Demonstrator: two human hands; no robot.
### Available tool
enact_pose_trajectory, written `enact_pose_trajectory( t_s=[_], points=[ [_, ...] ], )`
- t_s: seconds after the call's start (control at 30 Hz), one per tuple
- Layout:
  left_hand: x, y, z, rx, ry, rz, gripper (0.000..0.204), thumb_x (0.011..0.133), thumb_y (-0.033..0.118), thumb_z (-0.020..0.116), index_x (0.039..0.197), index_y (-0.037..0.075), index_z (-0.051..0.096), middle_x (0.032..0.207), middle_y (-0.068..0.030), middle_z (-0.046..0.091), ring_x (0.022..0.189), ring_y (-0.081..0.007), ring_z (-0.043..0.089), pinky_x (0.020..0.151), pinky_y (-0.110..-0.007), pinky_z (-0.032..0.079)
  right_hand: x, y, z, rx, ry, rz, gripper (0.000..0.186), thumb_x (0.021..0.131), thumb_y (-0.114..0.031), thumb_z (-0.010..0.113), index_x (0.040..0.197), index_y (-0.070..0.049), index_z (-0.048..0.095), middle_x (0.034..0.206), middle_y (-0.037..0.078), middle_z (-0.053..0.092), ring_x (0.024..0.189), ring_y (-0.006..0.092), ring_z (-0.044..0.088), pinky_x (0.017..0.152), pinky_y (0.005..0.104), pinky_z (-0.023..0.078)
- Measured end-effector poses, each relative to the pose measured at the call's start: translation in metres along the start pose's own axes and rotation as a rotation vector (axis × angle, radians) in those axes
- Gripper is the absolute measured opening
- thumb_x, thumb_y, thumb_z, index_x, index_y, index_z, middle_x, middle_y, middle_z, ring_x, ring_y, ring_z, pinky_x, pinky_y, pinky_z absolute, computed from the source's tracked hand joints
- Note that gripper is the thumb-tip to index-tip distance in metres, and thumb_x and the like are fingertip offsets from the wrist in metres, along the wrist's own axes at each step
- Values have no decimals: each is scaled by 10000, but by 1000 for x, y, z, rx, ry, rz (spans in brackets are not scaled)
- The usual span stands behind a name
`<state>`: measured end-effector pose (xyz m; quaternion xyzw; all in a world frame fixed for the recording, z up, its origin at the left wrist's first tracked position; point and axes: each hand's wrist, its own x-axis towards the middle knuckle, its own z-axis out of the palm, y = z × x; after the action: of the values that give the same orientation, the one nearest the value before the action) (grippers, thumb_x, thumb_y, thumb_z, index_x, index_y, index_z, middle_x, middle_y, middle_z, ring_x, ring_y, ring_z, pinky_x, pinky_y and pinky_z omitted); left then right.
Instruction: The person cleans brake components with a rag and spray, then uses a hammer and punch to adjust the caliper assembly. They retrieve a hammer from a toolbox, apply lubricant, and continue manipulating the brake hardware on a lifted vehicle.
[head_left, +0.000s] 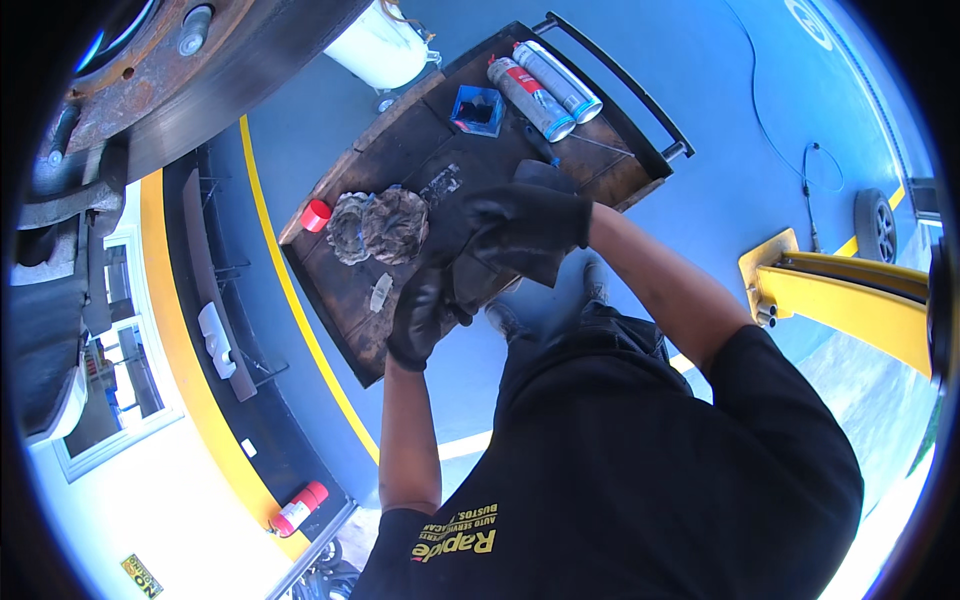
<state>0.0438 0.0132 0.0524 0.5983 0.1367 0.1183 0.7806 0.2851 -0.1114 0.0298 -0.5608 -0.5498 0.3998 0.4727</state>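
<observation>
Both hands gloved black, over the dark wooden cart top (400, 150). Left hand (420, 315) and right hand (525, 220) are both closed on a dark flat part (500, 265) held between them above the cart's near edge. Dirty rag wad (380, 225) just beside them, red cap (316, 214) further left. Two spray cans (545, 85) and a blue box (477, 108) at the far end.

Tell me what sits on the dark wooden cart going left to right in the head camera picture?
Red cap → dirty crumpled rag → blue box → two spray cans. The gloved hands overlap the cart, so I leave them out.
</observation>
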Motion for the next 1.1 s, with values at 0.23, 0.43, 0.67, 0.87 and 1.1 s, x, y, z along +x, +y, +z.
enact_pose_trajectory(
  t_s=[0.23, 0.43, 0.67, 0.87, 1.1],
  points=[
    [30, -39, 13, 705, 227, 24, 438, 1102, 246, 426, 1417, -32, 546, 1344, -206, 632, 1241, -329, 612, 1092, -400, 440, 27, 12, 46, -368, 528, 51, 322, 911, -280, 706, 1130, -46, 671, 1034, 195, 669, 1031, 420, 630, 903, 496, 513],
    [24, -62, 22, 918, 371, 139, 365, 1086, 197, 470, 1350, -34, 570, 1333, -252, 610, 1236, -384, 592, 1051, -426, 444, 11, 15, 67, -500, 770, 6, 250, 889, -259, 684, 1020, -50, 722, 1132, 199, 618, 1143, 457, 543, 940, 534, 483],
    [18, -60, 6, 1374, 257, 546, 319, 1079, 175, 486, 1292, -35, 595, 1223, -264, 622, 1109, -386, 616, 972, -434, 467, 25, 12, 78, -282, 811, 101, 219, 850, -223, 690, 986, -54, 720, 1106, 182, 610, 1097, 440, 546, 902, 547, 478],
    [12, -57, 3, 1031, 356, 237, 304, 1078, 170, 476, 1253, -37, 615, 1162, -252, 647, 1077, -376, 622, 954, -443, 476, 26, 19, 79, -400, 898, 102, 182, 838, -255, 681, 918, -95, 718, 1136, 146, 636, 1079, 406, 566, 864, 560, 476],
    [12, -49, 15, 910, 436, 163, 286, 1077, 167, 461, 1177, -34, 638, 1106, -221, 670, 1043, -336, 644, 904, -414, 494, 15, 20, 89, -718, 625, 58, 234, 820, -300, 677, 942, -119, 760, 1115, 109, 679, 1129, 413, 563, 996, 560, 424]
  ],
)
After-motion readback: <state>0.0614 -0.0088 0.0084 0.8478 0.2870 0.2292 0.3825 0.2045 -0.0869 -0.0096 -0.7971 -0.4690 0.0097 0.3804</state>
